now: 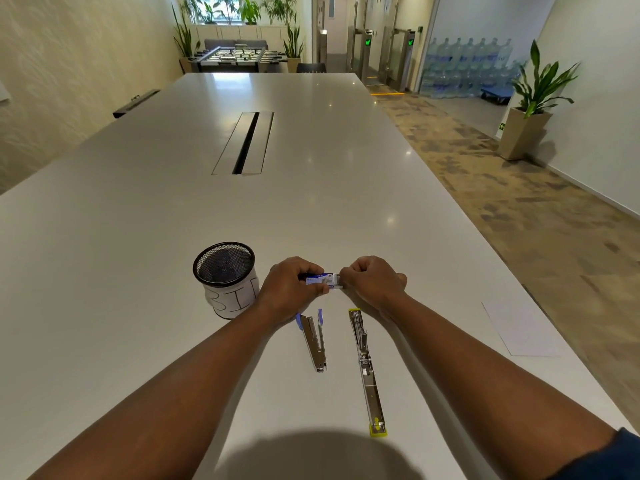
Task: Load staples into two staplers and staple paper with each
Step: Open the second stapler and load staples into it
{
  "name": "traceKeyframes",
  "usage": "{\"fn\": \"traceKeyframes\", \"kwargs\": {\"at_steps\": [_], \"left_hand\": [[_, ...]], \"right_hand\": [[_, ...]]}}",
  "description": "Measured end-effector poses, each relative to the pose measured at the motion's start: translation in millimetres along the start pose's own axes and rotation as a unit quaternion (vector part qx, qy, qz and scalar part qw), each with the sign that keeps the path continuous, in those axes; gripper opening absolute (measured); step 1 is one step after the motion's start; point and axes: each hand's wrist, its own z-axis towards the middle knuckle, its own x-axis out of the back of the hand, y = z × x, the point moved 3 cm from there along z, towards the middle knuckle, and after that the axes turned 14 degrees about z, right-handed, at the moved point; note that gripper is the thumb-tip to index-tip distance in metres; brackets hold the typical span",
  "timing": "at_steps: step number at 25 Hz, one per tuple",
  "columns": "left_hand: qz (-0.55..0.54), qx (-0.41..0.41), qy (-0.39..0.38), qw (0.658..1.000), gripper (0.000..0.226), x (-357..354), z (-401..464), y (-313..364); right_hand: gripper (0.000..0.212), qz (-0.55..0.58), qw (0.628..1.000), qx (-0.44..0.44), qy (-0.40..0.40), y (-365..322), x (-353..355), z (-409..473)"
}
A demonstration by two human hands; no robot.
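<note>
Blue staple box (323, 279) gripped by left hand (292, 289); right hand (372, 282) pinches its tray end. Hard pull risks spilling staples beside 2 open staplers (313, 341).

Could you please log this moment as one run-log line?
both hands hold staple box | both staplers open on table | paper untouched

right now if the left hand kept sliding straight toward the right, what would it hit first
The left hand holds a small staple box, with the right hand pinching the box's other end. Moving right, it would meet the right hand's fingers almost at once; both appear level, though depth is uncertain.
</note>
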Motion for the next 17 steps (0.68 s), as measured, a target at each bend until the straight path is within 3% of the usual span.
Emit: {"fn": "traceKeyframes", "kwargs": {"at_steps": [12, 17], "left_hand": [[0.012, -0.006, -0.001, 1.0, 0.036, -0.5, 2.0, -0.9], [0.002, 0.001, 0.001, 1.0, 0.036, -0.7, 2.0, -1.5]], "right_hand": [[0.038, 0.0, 1.0, 0.009, -0.005, -2.1, 2.6, -1.8], [0.031, 0.02, 1.0, 0.0, -0.013, -2.0, 4.2, -3.9]]}}
